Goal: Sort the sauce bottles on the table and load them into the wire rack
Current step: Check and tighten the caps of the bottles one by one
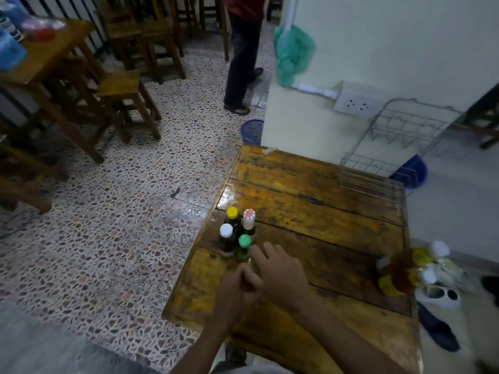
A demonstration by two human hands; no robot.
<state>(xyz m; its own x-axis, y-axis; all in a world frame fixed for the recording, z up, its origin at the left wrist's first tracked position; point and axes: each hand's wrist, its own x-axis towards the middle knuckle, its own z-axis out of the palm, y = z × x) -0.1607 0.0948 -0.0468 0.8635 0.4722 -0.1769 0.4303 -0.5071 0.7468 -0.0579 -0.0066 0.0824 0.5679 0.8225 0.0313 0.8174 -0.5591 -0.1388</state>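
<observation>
Several sauce bottles stand in a tight cluster near the left edge of the wooden table [310, 201]: a yellow-capped bottle [232, 215], a red-and-white-capped bottle [249, 218], a white-capped bottle [226, 234] and a green-capped bottle [244, 245]. My right hand [278, 268] hovers just right of the green-capped bottle, fingers apart, holding nothing. My left hand [236, 288] is below the cluster with its fingers curled and nothing visible in it. A second, blurred group of bottles [410, 268] sits at the right edge. The wire rack [378, 168] stands at the far right corner, with no bottles in it.
A wall corner with a power socket [356, 103] rises behind the table. A blue basket [252, 129] is on the floor beyond, another blue basket [411, 171] behind the rack. A person [243, 58] stands on the tiled floor. Wooden stools [121, 95] are at left.
</observation>
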